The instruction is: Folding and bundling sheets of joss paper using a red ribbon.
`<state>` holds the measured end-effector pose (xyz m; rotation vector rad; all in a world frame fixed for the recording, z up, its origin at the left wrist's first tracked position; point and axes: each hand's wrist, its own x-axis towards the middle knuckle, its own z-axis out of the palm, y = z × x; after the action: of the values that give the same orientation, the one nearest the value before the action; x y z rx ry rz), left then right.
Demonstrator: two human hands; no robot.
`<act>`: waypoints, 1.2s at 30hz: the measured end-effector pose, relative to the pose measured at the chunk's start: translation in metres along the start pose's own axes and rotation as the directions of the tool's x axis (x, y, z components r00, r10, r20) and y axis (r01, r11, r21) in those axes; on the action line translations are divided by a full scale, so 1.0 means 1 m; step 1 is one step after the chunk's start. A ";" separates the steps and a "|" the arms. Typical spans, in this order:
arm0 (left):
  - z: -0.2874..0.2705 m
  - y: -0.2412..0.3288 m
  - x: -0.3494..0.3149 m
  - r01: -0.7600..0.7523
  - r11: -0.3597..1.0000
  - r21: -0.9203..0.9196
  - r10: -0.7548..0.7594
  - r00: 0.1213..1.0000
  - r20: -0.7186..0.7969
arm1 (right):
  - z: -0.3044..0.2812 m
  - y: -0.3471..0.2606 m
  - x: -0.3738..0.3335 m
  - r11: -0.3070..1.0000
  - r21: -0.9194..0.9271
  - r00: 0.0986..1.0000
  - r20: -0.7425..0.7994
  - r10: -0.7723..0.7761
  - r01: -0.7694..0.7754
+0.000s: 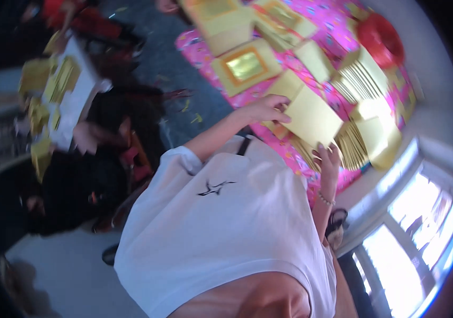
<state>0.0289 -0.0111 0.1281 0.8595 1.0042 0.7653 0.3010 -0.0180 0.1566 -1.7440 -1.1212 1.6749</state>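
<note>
- Right hand (328, 156), beaded bracelet (326, 199) at the wrist: fingers bent and slightly spread, tips at the lower corner of a pale yellow sheet (314, 114); couldn't tell if they pinched it.
- Left hand (274, 108): fingers partly curled at the sheet's left edge; blur, so a firm grip couldn't be confirmed.
- Sheet lay between the two hands, over the near part of the pink patterned tablecloth (197, 50). Judged as the piece in progress, not yet put away.
- Just beside the right hand: a fanned yellow stack (354, 148), edges layered. Looked like sorted or folded pieces; finished or waiting, unclear.
- Farther across the cloth: a second layered stack (359, 79), likewise in order. Plenty seemed done at least to the stacking stage; no count possible.
- Left of that: a panel with an orange frame and shiny gold centre (245, 66), lying flat, apart from the stacks. The sheet in hand showed no such frame on its visible face.
- Far corner: red round container (381, 40), contents unclear.
- Well apart, left: white table (82, 63) with more yellow pieces (65, 79), so the overall batch looked unfinished.
</note>
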 end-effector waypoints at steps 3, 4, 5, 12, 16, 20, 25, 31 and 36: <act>0.015 -0.012 0.006 0.055 0.998 0.027 -0.057 0.995 0.076 | -0.007 0.010 -0.029 0.974 0.216 0.989 -0.121 0.090 -0.062; 0.021 -0.016 0.005 0.076 0.997 0.018 -0.077 0.994 0.079 | -0.011 0.015 -0.030 0.968 0.238 0.993 -0.073 0.097 -0.077; 0.025 -0.019 0.008 0.085 0.996 0.040 -0.089 0.990 0.107 | -0.017 0.021 -0.032 0.960 0.264 0.994 -0.028 0.102 -0.091; 0.062 -0.068 0.068 0.132 0.978 0.163 -0.157 0.976 0.154 | -0.044 0.084 -0.028 0.991 -0.001 0.935 -0.330 -0.127 0.134; 0.074 -0.090 0.100 0.054 0.880 0.473 -0.091 0.994 0.055 | -0.060 0.127 0.004 0.971 -0.187 0.858 -0.464 -0.223 0.151; 0.083 -0.095 0.102 0.050 0.737 0.674 -0.040 0.999 -0.030 | -0.064 0.140 0.016 0.938 -0.347 0.890 -0.425 -0.166 0.009; 0.086 -0.099 0.100 0.113 0.643 0.758 -0.059 0.993 -0.098 | -0.058 0.138 0.020 0.859 -0.512 0.843 -0.451 -0.294 0.025; 0.089 -0.109 0.100 0.118 0.618 0.777 -0.036 0.992 -0.122 | -0.059 0.145 0.031 0.824 -0.556 0.871 -0.453 -0.191 -0.109; 0.091 -0.127 0.092 -0.033 0.558 0.829 0.228 0.967 -0.115 | -0.062 0.160 0.036 0.841 -0.534 0.887 -0.428 -0.177 -0.090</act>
<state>0.1635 -0.0133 0.0071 1.7216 1.5494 0.4784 0.3947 -0.0649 0.0165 -2.2749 -1.4654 0.8513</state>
